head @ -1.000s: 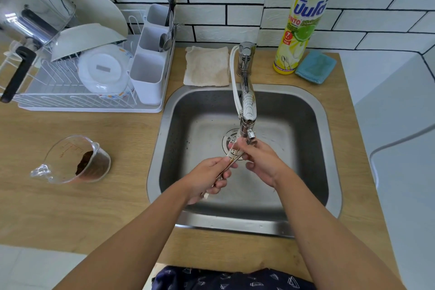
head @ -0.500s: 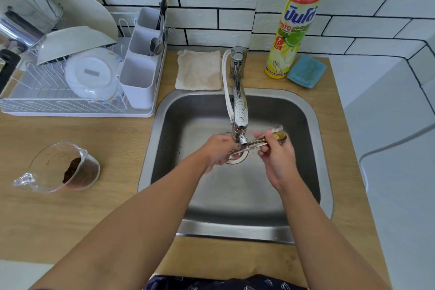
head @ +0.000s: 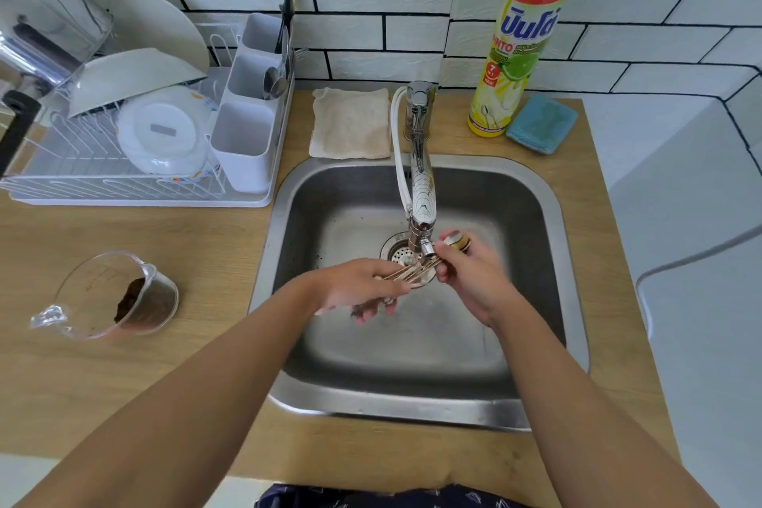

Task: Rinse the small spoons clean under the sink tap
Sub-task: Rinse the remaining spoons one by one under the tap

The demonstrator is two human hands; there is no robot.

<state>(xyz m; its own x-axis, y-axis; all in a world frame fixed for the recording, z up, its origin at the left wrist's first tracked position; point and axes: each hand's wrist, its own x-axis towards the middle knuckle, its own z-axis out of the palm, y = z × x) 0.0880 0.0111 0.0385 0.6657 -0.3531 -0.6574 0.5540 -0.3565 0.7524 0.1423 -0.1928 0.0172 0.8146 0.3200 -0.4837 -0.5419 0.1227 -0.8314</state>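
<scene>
A bundle of small gold spoons (head: 416, 270) lies across both my hands just under the tap's spout (head: 422, 219), over the steel sink (head: 552, 219) and its drain. My left hand (head: 363, 287) grips the handle ends. My right hand (head: 470, 272) holds the bowl ends, which stick out past my fingers at the upper right. Whether water is running is hard to tell.
A white dish rack (head: 136, 194) with plates and a cutlery holder stands at the back left. A clear measuring cup (head: 119, 297) with brown residue lies on the wooden counter to the left. A cloth (head: 350, 124), a dish soap bottle (head: 519, 41) and a blue sponge (head: 540, 124) sit behind the sink.
The spoons went from pointing toward me to lying level across the spout, bowls swung to the right. My left hand has slid a little lower along the handles.
</scene>
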